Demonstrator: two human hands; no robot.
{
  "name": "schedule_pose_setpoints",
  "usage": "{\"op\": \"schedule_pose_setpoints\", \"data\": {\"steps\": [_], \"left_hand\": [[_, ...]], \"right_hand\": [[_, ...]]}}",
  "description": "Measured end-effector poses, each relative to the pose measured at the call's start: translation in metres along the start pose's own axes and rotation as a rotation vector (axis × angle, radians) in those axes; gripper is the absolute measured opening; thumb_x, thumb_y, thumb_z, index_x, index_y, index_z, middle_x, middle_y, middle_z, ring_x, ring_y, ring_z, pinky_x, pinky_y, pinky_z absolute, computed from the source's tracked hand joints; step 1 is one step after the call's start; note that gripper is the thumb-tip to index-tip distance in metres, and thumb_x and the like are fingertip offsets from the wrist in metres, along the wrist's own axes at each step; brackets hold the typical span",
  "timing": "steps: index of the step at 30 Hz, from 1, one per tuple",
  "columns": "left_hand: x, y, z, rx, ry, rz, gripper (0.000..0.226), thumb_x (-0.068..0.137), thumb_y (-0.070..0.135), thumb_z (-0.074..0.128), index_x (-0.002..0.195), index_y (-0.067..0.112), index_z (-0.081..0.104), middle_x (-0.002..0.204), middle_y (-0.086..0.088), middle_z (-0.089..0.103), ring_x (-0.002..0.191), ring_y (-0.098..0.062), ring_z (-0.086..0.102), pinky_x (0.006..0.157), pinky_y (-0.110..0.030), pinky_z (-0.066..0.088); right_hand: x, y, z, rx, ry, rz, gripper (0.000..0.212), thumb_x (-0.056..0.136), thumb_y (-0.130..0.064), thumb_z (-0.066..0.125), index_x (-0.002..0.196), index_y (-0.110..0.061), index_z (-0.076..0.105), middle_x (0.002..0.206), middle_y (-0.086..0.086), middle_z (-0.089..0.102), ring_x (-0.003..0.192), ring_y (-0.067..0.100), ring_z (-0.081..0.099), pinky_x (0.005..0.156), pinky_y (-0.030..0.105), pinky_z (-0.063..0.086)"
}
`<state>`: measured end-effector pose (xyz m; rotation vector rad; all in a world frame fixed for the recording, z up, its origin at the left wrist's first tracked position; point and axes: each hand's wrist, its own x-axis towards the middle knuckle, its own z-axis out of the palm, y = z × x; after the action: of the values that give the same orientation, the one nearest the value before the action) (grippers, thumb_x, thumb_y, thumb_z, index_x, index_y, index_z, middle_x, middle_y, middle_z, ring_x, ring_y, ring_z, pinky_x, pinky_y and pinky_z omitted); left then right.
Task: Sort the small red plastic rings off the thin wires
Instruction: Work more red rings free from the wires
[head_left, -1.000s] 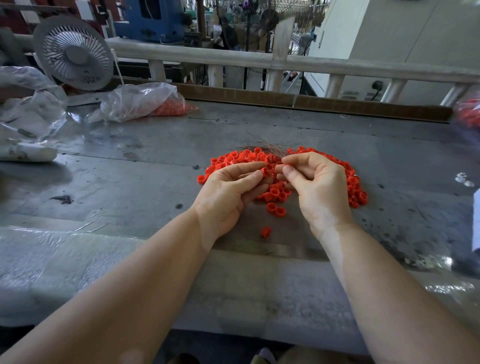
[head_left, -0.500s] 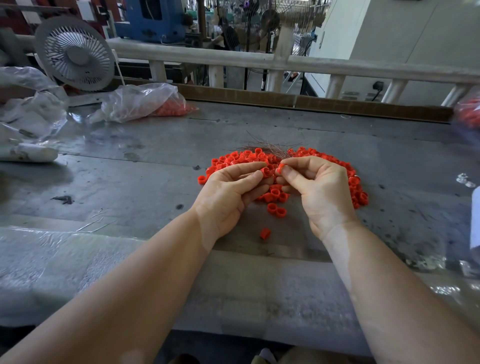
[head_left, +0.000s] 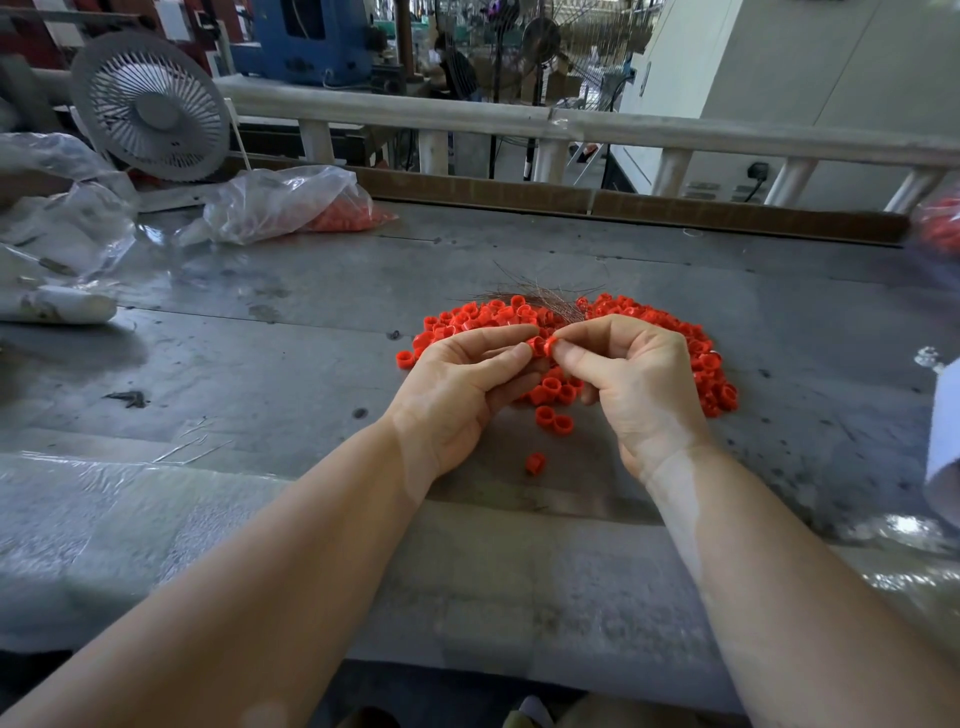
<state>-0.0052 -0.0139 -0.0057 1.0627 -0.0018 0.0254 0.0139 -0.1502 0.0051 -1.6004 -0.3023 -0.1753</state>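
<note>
- Left hand (head_left: 457, 384) and right hand (head_left: 631, 382) together pinch 1 red ring (head_left: 541, 345).
- 1 ring pile (head_left: 691, 338) on table (head_left: 260, 364); 1 wire bundle (head_left: 540, 296) behind.
- 3 stray rings (head_left: 535, 463) nearer.

Rings (head_left: 639, 317) in the pile were bright red-orange, same as the one ring (head_left: 543, 345) between my hands. Wires (head_left: 540, 293) were thin, dull brownish-grey. Surface (head_left: 260, 364) was grey with dark specks and stains. Clear bag (head_left: 280, 202) showed paler orange-red pieces inside. Fan (head_left: 150, 109) was light grey with a radial grille. Machine (head_left: 306, 41) behind was blue.
</note>
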Motion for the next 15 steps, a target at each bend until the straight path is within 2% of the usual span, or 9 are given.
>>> {"op": "schedule_pose_setpoints", "data": {"steps": [15], "left_hand": [[-0.0009, 0.0019, 0.0000, 0.011, -0.028, -0.024, 0.016, 0.082, -0.005, 0.055, 0.090, 0.004, 0.066, 0.073, -0.006, 0.073, 0.070, -0.012, 0.070, 0.062, -0.018, 0.056]], "right_hand": [[0.0009, 0.0004, 0.0018, 0.016, 0.000, 0.013, 0.015, 0.075, -0.001, 0.070, 0.066, -0.012, 0.067, 0.049, -0.010, 0.061, 0.044, -0.003, 0.052, 0.043, 0.009, 0.038]]}}
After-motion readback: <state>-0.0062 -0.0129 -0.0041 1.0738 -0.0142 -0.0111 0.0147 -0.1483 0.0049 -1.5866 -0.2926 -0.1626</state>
